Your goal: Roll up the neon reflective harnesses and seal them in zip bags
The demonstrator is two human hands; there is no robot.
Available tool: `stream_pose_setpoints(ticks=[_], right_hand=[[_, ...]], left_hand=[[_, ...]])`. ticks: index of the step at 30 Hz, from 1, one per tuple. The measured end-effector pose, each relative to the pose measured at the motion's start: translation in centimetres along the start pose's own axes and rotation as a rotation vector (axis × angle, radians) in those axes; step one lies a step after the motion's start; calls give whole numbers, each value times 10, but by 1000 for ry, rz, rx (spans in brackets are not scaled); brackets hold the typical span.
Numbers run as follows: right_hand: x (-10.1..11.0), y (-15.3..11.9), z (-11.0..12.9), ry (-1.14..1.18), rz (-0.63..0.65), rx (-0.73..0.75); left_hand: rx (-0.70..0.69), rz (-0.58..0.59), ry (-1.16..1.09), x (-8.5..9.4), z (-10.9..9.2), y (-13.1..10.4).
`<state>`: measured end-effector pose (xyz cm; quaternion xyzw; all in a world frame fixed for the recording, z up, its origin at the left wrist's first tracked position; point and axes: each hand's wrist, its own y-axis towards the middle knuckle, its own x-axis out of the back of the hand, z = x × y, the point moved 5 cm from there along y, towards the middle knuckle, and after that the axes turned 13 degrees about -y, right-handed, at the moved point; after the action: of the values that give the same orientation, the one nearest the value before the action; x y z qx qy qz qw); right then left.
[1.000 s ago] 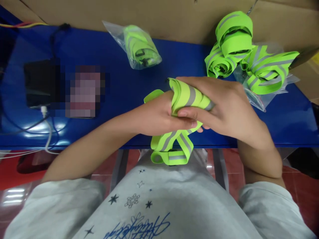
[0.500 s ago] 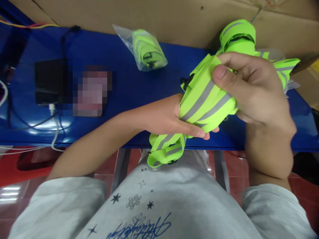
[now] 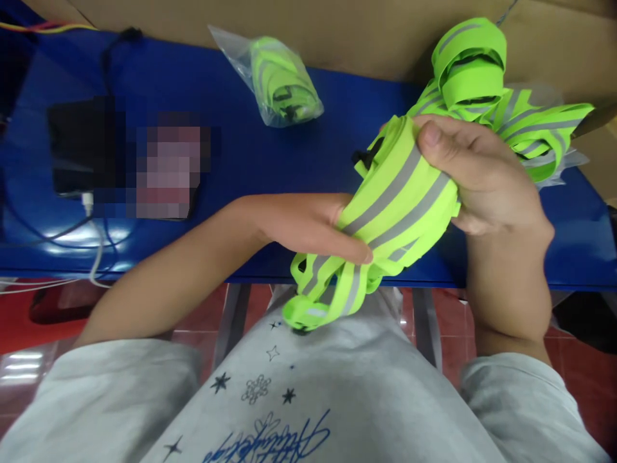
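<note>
A folded bundle of neon yellow-green straps (image 3: 400, 193) with grey reflective stripes is held between both hands over the table's front edge. My left hand (image 3: 318, 225) grips its lower left side, thumb on top and the other fingers hidden beneath. My right hand (image 3: 486, 167) pinches the upper right side, thumb on top. Loose loops (image 3: 332, 296) with a black buckle hang below my left hand, in front of the shirt. Another black buckle shows at the bundle's upper left.
A clear bag with a similar bundle (image 3: 286, 83) lies on the blue table (image 3: 226, 154). More straps (image 3: 525, 122) are piled at the right back, by cardboard (image 3: 361, 32). At left are a black device (image 3: 77, 148), cables and a blurred item (image 3: 168, 170).
The bundle has turned a little and lies more spread between the hands. My right hand has shifted slightly left, and the hanging loops reach a bit lower. The view has moved slightly.
</note>
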<state>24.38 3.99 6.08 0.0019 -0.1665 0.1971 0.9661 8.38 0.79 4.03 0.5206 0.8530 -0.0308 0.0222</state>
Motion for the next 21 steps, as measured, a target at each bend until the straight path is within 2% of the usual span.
stream_pose_setpoints(ticks=[2,3,6,9,10,12,16,19,21], right_hand=[[6,-4,3,-75,-57,33],[10,-6,5,-94,-90,51],[14,-11,14,-84,-144,96],[8,-13,25,-33,-118,141],[5,-13,28,-1,-109,158],[0,-12,29,67,-100,172],[2,-5,14,97,-96,93],[9,-3,3,-31,-74,65],[12,-4,1,-201,-59,82]], left_hand=[[29,87,51,0,-3,-4],[31,89,84,0,-5,-6],[-12,-70,180,4,-12,-6],[-65,-226,148,3,-12,-2],[-70,-229,87,1,-9,0],[-49,-164,-86,-8,0,5],[-14,-25,-342,-22,14,10],[-35,-43,-316,-18,13,10],[-49,-127,-236,-10,9,9]])
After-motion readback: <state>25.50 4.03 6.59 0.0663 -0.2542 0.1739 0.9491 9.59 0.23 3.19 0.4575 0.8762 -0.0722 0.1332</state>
